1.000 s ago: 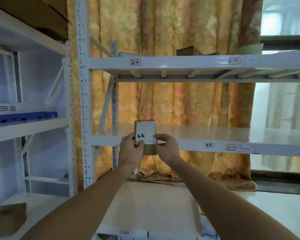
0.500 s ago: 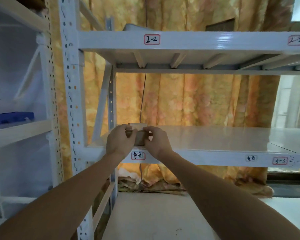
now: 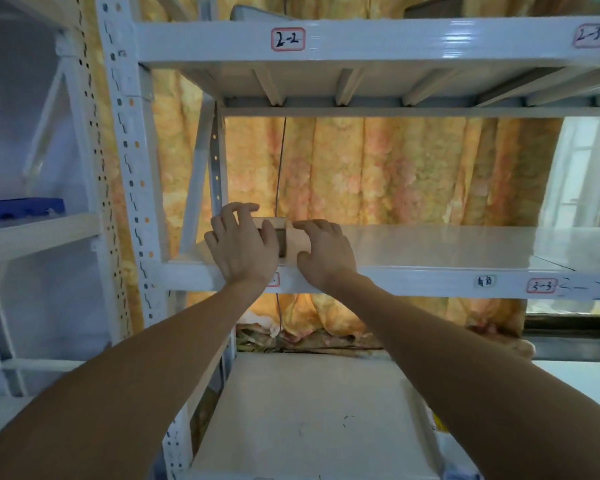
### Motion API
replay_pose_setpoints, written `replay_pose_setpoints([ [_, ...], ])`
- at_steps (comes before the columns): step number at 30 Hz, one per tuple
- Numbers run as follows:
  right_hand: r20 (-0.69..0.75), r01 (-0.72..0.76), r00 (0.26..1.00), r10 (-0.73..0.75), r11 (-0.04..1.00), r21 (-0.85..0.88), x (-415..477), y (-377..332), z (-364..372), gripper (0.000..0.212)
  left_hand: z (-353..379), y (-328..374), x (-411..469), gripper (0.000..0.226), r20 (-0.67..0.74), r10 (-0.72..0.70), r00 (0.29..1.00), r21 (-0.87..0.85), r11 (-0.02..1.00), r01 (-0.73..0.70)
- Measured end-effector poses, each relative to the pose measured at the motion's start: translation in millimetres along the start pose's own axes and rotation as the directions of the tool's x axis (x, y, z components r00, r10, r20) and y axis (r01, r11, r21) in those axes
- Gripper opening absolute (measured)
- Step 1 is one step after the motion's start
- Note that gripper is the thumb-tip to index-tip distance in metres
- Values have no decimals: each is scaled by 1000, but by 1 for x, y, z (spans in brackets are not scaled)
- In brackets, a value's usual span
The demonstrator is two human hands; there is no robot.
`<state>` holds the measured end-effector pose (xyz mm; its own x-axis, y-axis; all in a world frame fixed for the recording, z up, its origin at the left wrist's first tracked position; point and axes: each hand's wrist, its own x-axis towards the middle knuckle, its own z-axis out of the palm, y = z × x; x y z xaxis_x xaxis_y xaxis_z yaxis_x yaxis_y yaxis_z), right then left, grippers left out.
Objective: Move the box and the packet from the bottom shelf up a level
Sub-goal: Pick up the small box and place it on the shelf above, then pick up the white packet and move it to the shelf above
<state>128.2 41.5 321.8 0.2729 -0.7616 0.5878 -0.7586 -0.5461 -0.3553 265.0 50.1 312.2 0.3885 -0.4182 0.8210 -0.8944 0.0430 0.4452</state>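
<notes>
The middle shelf carries the box near its front left corner, close to the upright post. The box lies flat between both hands, long axis apparently running left to right. The left hand covers its left end, fingers curled over the top; the right hand presses the right end. Both grips rest on the box, loosely clasping it. The packet is not identifiable; the box's label and rear edge are hidden.
</notes>
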Motion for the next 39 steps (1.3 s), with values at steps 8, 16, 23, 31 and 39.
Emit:
replay_pose_setpoints([
  [8, -226, -138, 963, 149, 988, 66, -88, 99, -79, 32, -5, 98, -100, 32, 64, 354, 933, -91, 933, -347],
  [16, -286, -390, 866, 409, 912, 124, -252, 252, -101, 19, 39, 202, -276, 21, 246, 129, 961, -363, 931, -32],
  [23, 112, -733, 679, 725, 678, 56, -314, 349, -60, 36, 95, 181, -353, 18, 547, -82, 833, -227, 944, 242],
  [31, 335, -803, 559, 759, 595, -8, -289, 400, 43, 45, 207, 128, -381, 20, 762, -244, 600, -62, 894, 443],
  [39, 321, -857, 474, 820, 513, -44, -257, 433, 125, 47, 301, 103, -408, 28, 849, -211, 484, -21, 902, 431],
])
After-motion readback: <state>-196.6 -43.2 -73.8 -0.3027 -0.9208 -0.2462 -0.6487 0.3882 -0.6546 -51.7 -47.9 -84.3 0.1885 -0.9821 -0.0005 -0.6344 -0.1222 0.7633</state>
